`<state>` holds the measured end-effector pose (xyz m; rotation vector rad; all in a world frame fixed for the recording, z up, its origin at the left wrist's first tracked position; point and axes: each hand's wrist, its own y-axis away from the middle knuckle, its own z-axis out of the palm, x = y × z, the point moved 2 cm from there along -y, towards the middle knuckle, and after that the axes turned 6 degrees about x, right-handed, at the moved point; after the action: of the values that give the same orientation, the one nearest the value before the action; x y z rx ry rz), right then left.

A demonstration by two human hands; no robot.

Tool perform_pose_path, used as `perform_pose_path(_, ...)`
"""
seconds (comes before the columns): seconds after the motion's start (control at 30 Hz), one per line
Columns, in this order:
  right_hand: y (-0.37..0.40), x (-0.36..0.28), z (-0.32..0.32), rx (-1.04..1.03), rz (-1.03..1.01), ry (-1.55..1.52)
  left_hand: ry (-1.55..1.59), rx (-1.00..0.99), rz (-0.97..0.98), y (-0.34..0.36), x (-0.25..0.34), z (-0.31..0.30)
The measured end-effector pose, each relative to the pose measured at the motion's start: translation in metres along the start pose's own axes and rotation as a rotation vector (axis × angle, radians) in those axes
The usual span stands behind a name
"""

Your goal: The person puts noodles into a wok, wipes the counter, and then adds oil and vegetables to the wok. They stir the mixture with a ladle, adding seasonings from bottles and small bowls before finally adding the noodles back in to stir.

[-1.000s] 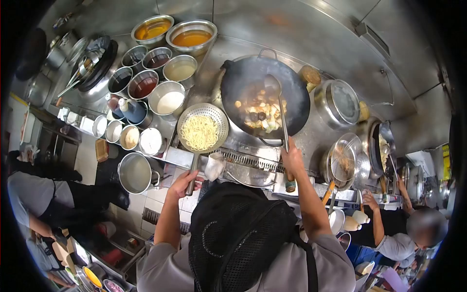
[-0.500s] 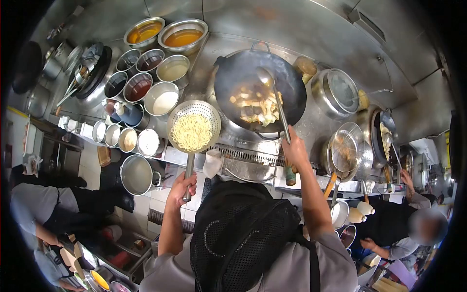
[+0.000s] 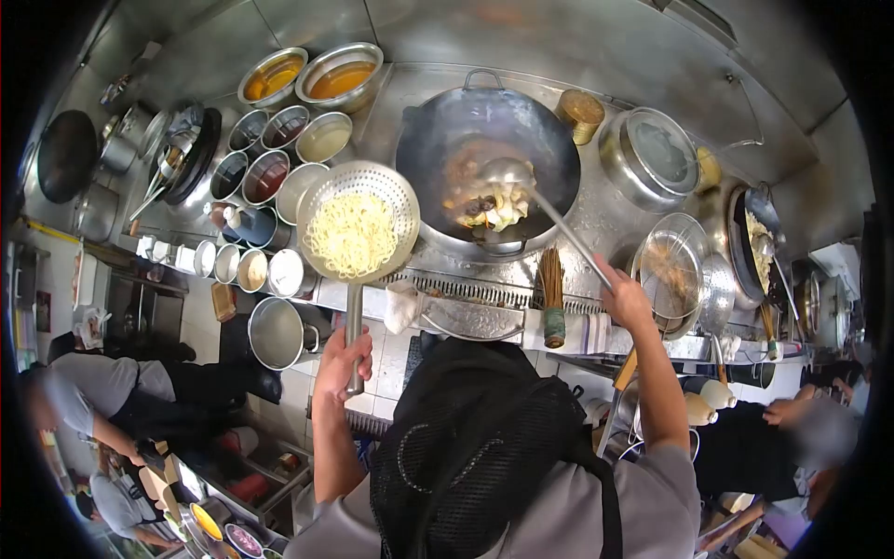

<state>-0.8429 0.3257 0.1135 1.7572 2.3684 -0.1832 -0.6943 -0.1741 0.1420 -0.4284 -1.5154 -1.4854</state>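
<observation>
My left hand (image 3: 343, 361) is wrapped round the handle of a perforated strainer (image 3: 400, 200), which holds pale noodles (image 3: 351, 235) left of the wok. My right hand (image 3: 624, 296) grips the long handle of a steel ladle (image 3: 506, 171). The ladle's bowl is inside the steaming black wok (image 3: 549, 130), just above a pile of browned food and pale pieces (image 3: 503, 207). A brown liquid or sauce shows under the steam there. Beside the wok's near right edge stands a bamboo brush (image 3: 551, 312).
Steel pots of sauces (image 3: 267, 177) and two bowls of orange liquid (image 3: 343, 80) stand at the left. A lidded pot (image 3: 652, 149) and a wire skimmer (image 3: 669, 265) are at the right. People stand at the lower left (image 3: 121, 382) and lower right (image 3: 745, 447).
My right hand has moved right, and the ladle now slants across the wok. The food sits lower and more bunched. The strainer has come slightly nearer and left. The person at the right has shifted.
</observation>
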Motion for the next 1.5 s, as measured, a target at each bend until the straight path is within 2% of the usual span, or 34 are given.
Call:
perform_pose_path(0.07, 0.019, 0.021, 0.000, 0.153, 0.130, -0.056, -0.058, 0.004, 0.033, -0.013, 0.008, 0.016)
perform_pose_path(0.3, 0.055, -0.002, -0.053, 0.156, 0.088, -0.206, -0.333, 0.036, 0.186, -0.068, 0.038, 0.092)
perform_pose_path(0.37, 0.048, -0.012, -0.048, 0.026, 0.052, -0.109, -0.304, -0.006, 0.204, -0.079, 0.042, 0.111)
perform_pose_path(0.4, 0.038, -0.011, -0.031, 0.091, 0.045, -0.082, -0.244, -0.051, 0.190, -0.085, 0.043, 0.119)
perform_pose_path(0.5, 0.017, -0.018, 0.006, 0.085, 0.143, -0.053, -0.180, -0.113, 0.177, -0.106, 0.036, 0.136)
perform_pose_path(0.53, 0.024, -0.024, -0.003, 0.171, 0.134, -0.132, -0.266, -0.076, 0.232, -0.114, 0.034, 0.142)
perform_pose_path(0.7, 0.054, -0.031, -0.028, 0.247, 0.168, -0.361, -0.608, 0.115, 0.449, -0.126, 0.026, 0.165)
perform_pose_path(0.73, 0.045, -0.038, -0.030, 0.253, 0.107, -0.443, -0.712, 0.126, 0.415, -0.125, 0.025, 0.170)
perform_pose_path(0.77, 0.037, -0.046, -0.032, 0.259, 0.048, -0.524, -0.713, 0.118, 0.417, -0.135, 0.016, 0.170)
perform_pose_path(0.8, 0.024, -0.047, -0.018, 0.122, 0.149, -0.589, -0.837, 0.145, 0.516, -0.154, 0.002, 0.166)
perform_pose_path(0.83, 0.018, -0.050, -0.012, 0.261, 0.059, -0.652, -0.960, 0.176, 0.619, -0.157, 0.001, 0.169)
perform_pose_path(0.87, 0.023, -0.045, -0.015, 0.242, 0.077, -0.603, -0.962, 0.177, 0.628, -0.159, 0.001, 0.168)
perform_pose_path(0.93, 0.036, -0.037, -0.022, 0.223, 0.086, -0.558, -1.095, 0.302, 0.682, -0.142, 0.020, 0.171)
perform_pose_path(1.03, 0.057, -0.024, -0.020, 0.210, 0.156, -0.456, -1.132, 0.347, 0.645, -0.132, 0.036, 0.171)
perform_pose_path(1.1, 0.058, -0.029, -0.023, 0.161, 0.230, -0.622, -1.164, 0.374, 0.659, -0.133, 0.032, 0.175)
perform_pose_path(1.17, 0.038, -0.052, -0.023, 0.153, 0.209, -0.676, -1.203, 0.387, 0.677, -0.135, 0.025, 0.179)
perform_pose_path(1.23, 0.019, -0.078, -0.029, -0.086, 0.369, -0.791, -1.190, 0.317, 0.782, -0.133, 0.015, 0.183)
perform_pose_path(1.27, 0.020, -0.077, -0.021, -0.086, 0.373, -0.793, -1.203, 0.340, 0.703, -0.135, 0.018, 0.179)
perform_pose_path(1.33, 0.018, -0.071, -0.005, 0.104, 0.283, -0.811, -1.171, 0.344, 0.711, -0.122, 0.029, 0.168)
perform_pose_path(1.5, 0.012, -0.042, 0.004, 0.186, 0.268, -0.667, -0.999, 0.470, 0.722, -0.105, 0.016, 0.094)
